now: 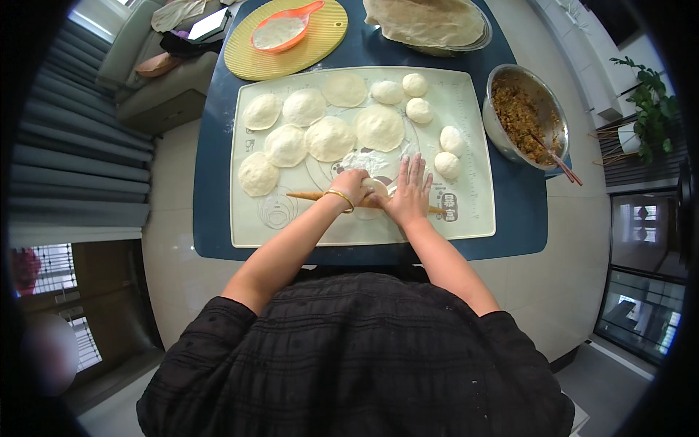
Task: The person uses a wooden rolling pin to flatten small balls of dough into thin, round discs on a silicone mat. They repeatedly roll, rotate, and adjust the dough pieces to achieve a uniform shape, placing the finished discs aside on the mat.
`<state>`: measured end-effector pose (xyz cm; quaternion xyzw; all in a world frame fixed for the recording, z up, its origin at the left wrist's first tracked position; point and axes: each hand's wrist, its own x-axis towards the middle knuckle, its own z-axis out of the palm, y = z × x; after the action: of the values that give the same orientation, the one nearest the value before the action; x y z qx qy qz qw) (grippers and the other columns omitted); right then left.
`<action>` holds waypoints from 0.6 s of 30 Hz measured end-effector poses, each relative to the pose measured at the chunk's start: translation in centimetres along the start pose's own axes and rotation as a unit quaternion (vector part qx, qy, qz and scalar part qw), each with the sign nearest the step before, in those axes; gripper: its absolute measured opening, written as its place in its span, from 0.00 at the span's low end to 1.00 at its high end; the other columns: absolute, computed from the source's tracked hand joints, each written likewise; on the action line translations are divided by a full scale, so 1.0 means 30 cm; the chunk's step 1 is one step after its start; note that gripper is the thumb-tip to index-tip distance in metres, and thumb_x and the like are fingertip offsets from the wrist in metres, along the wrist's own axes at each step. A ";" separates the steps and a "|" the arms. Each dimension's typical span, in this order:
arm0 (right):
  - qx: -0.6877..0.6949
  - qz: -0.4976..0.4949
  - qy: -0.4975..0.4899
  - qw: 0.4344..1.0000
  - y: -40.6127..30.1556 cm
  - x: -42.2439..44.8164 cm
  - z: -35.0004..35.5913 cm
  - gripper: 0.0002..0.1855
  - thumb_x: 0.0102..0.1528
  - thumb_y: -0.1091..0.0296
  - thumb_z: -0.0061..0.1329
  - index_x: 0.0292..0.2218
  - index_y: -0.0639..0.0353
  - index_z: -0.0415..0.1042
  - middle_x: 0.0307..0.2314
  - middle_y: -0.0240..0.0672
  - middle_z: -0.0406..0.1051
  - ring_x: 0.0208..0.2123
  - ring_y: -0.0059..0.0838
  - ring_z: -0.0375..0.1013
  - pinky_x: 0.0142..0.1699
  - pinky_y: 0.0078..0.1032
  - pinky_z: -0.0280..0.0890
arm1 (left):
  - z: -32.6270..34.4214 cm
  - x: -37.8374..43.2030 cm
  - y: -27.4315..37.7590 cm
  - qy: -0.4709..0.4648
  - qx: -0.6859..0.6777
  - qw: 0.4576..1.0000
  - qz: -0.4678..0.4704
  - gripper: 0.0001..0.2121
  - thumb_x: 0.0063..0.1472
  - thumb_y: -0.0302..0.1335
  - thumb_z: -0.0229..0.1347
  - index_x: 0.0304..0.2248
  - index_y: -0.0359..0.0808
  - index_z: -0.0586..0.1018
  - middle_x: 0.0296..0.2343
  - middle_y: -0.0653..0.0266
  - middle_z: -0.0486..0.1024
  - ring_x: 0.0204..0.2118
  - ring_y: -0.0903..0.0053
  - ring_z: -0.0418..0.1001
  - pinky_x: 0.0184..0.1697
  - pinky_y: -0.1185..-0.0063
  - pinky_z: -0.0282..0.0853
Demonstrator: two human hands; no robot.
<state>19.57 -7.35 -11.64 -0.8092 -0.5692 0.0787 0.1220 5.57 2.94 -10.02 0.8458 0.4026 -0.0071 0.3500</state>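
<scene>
A tapered wooden rolling pin (304,195) lies crosswise near the front of a pale silicone pastry mat (349,235). A small piece of dough (374,187) shows between my hands, partly hidden by my fingers. My left hand (351,188), with a gold bangle at its wrist, has its fingers curled on the dough's left edge, above the pin. My right hand (410,194) lies flat over the pin's right part, fingers stretched forward and thumb near the dough. Loose flour (365,161) is spread just beyond. Several flattened dough rounds (330,139) cover the mat's left and middle.
Several dough balls (419,110) sit on the mat's right side. A steel bowl of brown filling (487,117) with chopsticks (568,168) stands at the right edge. Behind are an orange scoop of flour (300,39) on a yellow round board (240,60) and a cloth-covered metal pan (483,42).
</scene>
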 end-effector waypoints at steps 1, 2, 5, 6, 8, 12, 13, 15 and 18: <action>0.015 -0.016 -0.010 1.000 0.001 -0.016 -0.003 0.66 0.36 0.21 0.40 0.59 0.67 0.35 0.59 0.54 0.30 0.62 0.46 0.30 0.61 0.47 0.28 | -0.003 0.001 -0.003 0.002 -0.002 1.000 -0.003 0.13 0.50 0.34 0.57 0.33 0.34 0.76 0.29 0.53 0.75 0.34 0.61 0.72 0.39 0.72 0.67; 0.029 -0.033 -0.019 0.999 0.001 -0.057 -0.004 0.66 0.36 0.21 0.41 0.59 0.67 0.35 0.59 0.54 0.30 0.62 0.45 0.30 0.62 0.46 0.28 | -0.007 0.001 -0.007 0.005 -0.003 1.000 -0.006 0.13 0.50 0.34 0.57 0.33 0.34 0.76 0.29 0.53 0.75 0.34 0.61 0.72 0.38 0.72 0.67; 0.031 -0.055 -0.065 0.996 0.006 -0.222 -0.034 0.67 0.36 0.25 0.46 0.59 0.67 0.32 0.59 0.54 0.29 0.62 0.46 0.29 0.62 0.45 0.27 | -0.014 -0.024 -0.012 0.013 -0.099 0.993 -0.066 0.13 0.49 0.32 0.58 0.33 0.34 0.76 0.28 0.53 0.75 0.32 0.62 0.72 0.38 0.73 0.67; 0.037 -0.061 -0.076 0.995 0.009 -0.272 -0.046 0.67 0.35 0.25 0.47 0.59 0.67 0.32 0.59 0.54 0.29 0.62 0.47 0.29 0.62 0.45 0.27 | -0.018 -0.029 -0.012 0.002 -0.136 0.986 -0.095 0.15 0.49 0.33 0.58 0.35 0.34 0.75 0.32 0.52 0.75 0.37 0.61 0.72 0.42 0.72 0.66; 0.055 -0.070 -0.068 0.994 0.021 -0.288 -0.032 0.68 0.35 0.23 0.46 0.59 0.67 0.32 0.59 0.54 0.30 0.62 0.48 0.29 0.62 0.46 0.26 | -0.009 -0.046 0.004 -0.004 -0.115 0.990 -0.077 0.16 0.49 0.33 0.58 0.37 0.34 0.75 0.33 0.52 0.74 0.37 0.61 0.72 0.42 0.72 0.66; -0.003 -0.073 0.000 0.997 0.013 -0.113 0.006 0.68 0.34 0.20 0.40 0.60 0.64 0.32 0.59 0.54 0.31 0.62 0.46 0.29 0.61 0.49 0.28 | -0.004 -0.044 0.023 -0.032 -0.071 0.996 -0.041 0.20 0.48 0.33 0.59 0.41 0.36 0.73 0.33 0.51 0.74 0.37 0.60 0.72 0.41 0.71 0.66; -0.008 -0.049 0.002 0.999 0.005 -0.062 0.005 0.67 0.34 0.20 0.40 0.60 0.63 0.33 0.59 0.54 0.31 0.62 0.46 0.30 0.61 0.49 0.28 | -0.008 -0.043 0.031 -0.029 -0.056 0.998 -0.028 0.20 0.48 0.33 0.59 0.41 0.36 0.73 0.32 0.51 0.74 0.36 0.60 0.72 0.41 0.71 0.66; -0.019 -0.001 0.007 1.000 -0.010 0.004 0.004 0.67 0.34 0.20 0.40 0.60 0.62 0.33 0.59 0.54 0.31 0.62 0.45 0.30 0.61 0.49 0.29 | 0.023 -0.017 0.002 0.006 -0.045 0.999 0.002 0.18 0.47 0.34 0.59 0.37 0.36 0.75 0.31 0.51 0.74 0.37 0.59 0.72 0.41 0.71 0.66; 0.027 -0.030 -0.028 0.999 -0.015 -0.049 -0.022 0.69 0.32 0.25 0.49 0.59 0.65 0.34 0.59 0.53 0.31 0.62 0.46 0.31 0.61 0.49 0.30 | 0.010 0.012 -0.002 -0.015 -0.040 0.999 -0.002 0.15 0.47 0.33 0.59 0.34 0.35 0.75 0.31 0.51 0.74 0.36 0.60 0.72 0.40 0.71 0.66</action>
<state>18.84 -8.66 -10.90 -0.7856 -0.5944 0.1129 0.1296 5.85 3.03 -10.40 0.8299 0.3988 -0.0043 0.3901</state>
